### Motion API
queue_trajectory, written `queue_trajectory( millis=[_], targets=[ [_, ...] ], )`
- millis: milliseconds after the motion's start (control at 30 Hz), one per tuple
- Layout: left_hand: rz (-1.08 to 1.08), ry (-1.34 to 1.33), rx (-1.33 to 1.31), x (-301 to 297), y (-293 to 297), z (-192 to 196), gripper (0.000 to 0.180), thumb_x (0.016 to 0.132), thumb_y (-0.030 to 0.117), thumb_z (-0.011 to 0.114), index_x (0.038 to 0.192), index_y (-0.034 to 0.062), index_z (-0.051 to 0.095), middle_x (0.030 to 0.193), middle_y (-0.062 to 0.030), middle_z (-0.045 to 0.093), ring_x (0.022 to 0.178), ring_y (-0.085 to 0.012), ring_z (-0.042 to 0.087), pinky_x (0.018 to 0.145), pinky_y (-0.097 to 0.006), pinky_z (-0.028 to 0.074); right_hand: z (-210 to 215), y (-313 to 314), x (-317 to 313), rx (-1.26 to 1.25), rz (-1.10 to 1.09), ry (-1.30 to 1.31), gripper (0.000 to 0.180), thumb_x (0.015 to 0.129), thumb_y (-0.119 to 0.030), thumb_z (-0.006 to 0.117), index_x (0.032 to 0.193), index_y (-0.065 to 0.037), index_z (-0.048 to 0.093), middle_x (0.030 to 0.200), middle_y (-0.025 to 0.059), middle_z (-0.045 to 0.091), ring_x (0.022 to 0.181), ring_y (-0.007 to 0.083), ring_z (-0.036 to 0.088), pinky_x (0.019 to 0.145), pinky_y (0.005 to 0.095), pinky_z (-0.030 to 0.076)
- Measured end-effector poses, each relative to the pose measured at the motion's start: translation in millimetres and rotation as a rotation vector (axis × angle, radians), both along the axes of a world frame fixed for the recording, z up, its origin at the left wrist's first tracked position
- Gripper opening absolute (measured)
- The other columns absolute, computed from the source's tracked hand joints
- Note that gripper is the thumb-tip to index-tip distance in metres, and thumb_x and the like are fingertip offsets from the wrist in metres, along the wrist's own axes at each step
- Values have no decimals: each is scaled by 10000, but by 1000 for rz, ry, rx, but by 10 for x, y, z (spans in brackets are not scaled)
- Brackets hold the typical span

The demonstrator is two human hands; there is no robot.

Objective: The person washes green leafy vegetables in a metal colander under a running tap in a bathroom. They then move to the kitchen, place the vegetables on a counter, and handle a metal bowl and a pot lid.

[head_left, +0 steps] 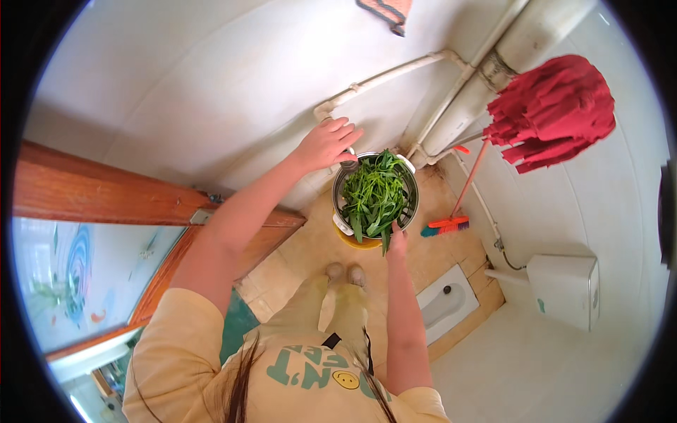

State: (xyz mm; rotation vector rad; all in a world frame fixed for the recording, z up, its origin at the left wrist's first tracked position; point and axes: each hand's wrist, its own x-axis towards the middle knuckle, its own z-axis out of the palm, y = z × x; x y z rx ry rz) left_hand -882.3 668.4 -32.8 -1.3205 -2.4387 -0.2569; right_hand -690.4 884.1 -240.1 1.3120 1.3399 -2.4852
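Door frame (pixel 106 194): reddish wood, way off to the left.
Left hand (pixel 328 146): up by the wall, fingers loosely spread, thumb right at the grey tap (pixel 349 161). Can't tell if it's actually pinching the handle.
Pot (pixel 338 190): metal, in front of the person, just below the tap and above a yellow basin (pixel 360 244). It's round so no real long axis, but the white handles line up from near left to far right. Mouth faces up.
Greens (pixel 374 194): heaped in the pot, stems tangled every way, a few leaf tips poking over the near rim toward the person.
Stage: my guess is rinsing, though I can't make out any running water.
Next move: probably calls for a sure touch on the tap and a level pot.
Right hand (pixel 398 243): looks clasped on the pot's near right edge, thumb up top, other fingers hidden.
Broom (pixel 446 225): leaning right of the pot, with a red mop (pixel 553 109) beyond.
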Motion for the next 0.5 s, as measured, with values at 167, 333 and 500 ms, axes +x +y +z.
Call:
queue_trajectory(
  millis=[167, 333, 500],
  targets=[
    [245, -10, -212, -1, 289, 35, 340, 712, 395, 607, 783, 67, 556, 751, -29, 546, 803, -181, 525, 641, -303, 447, 108, 138, -62, -65, 92, -10, 310, 865, -115, 502, 1138, 29, 474, 1069, 82, 549, 903, 172, 537, 796, 289, 420],
    [839, -122, -124, -14, 745, 8, 356, 788, 406, 546, 701, 63, 586, 667, -66, 560, 726, -208, 572, 586, -317, 460, 257, 302, -127, -19, 227, 16, 313, 859, -144, 513, 1121, 20, 468, 1034, 99, 552, 865, 193, 559, 705, 304, 462],
    [850, -61, 192, -1, 693, -42, 305, 864, 317, 490, 868, 25, 579, 751, -111, 572, 626, -204, 586, 530, -302, 462, 158, 469, -181, -22, 275, 37, 312, 858, -146, 514, 1119, 18, 462, 1053, 100, 542, 898, 202, 550, 722, 311, 462]
  ],
)
